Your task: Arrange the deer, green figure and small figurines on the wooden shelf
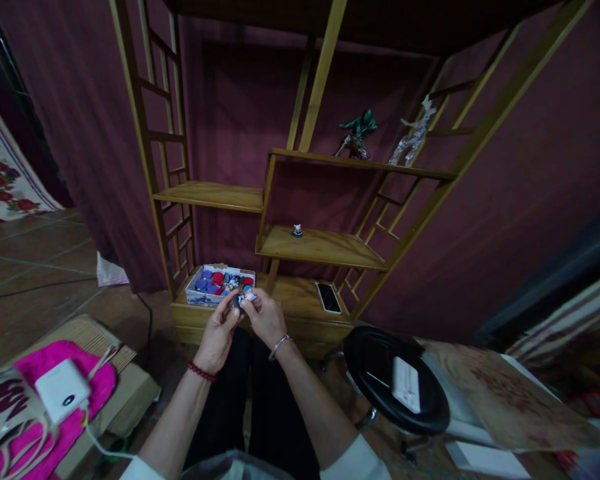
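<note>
Before my chest, both hands are closed around one small figurine (250, 295) with a pale, pinkish top and a dark base. My left hand (218, 337) pinches the dark base, while my right hand (267, 323) grips the pale upper part. Fingers cover much of it, so I cannot tell whether the two parts are joined. Just behind my hands, an open box (203, 298) holds several round pieces in purple, red and blue, along with small figures. A similar little figurine (297, 231) stands upright on the middle shelf.
A wooden shelf unit (320, 248) fills the front, with a green statuette (359, 135) and a clear, glassy one (414, 137) higher up. A phone (328, 297) lies on the lowest board. To the right is a black stool (361, 347); left, a white power bank (63, 390) with cables.
</note>
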Motion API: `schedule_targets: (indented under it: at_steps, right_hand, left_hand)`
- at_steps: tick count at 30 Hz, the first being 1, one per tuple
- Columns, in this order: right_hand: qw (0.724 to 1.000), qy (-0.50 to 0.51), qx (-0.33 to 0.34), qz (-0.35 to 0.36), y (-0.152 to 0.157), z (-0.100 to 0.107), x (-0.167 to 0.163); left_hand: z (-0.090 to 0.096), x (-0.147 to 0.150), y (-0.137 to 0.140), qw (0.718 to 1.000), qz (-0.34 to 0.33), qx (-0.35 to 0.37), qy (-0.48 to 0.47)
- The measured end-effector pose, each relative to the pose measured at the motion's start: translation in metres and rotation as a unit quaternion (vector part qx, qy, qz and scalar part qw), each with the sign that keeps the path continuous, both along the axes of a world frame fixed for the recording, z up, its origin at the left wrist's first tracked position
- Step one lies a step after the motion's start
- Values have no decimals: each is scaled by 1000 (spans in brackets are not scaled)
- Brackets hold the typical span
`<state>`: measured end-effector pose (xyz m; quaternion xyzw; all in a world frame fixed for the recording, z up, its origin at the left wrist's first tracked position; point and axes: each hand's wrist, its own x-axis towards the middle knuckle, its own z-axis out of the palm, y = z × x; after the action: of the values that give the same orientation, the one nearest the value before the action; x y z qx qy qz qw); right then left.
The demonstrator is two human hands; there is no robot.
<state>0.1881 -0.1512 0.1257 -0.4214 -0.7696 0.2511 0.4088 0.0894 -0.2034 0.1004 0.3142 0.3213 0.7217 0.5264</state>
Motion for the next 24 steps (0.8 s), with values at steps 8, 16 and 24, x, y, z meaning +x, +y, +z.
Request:
schedule_targets:
  at_steps: [8, 16, 24]
  right_hand:
    - [999, 19, -27, 2, 7, -2, -6]
    - [1000, 11, 13, 23, 24, -5, -4]
    - [998, -4, 35, 43, 39, 1, 2]
  left_hand:
    - [-3, -5, 10, 1000, 5, -7, 7]
    - [-2, -6, 23, 999, 9, -30, -20]
    - [-5, -4, 39, 999, -4, -36, -25]
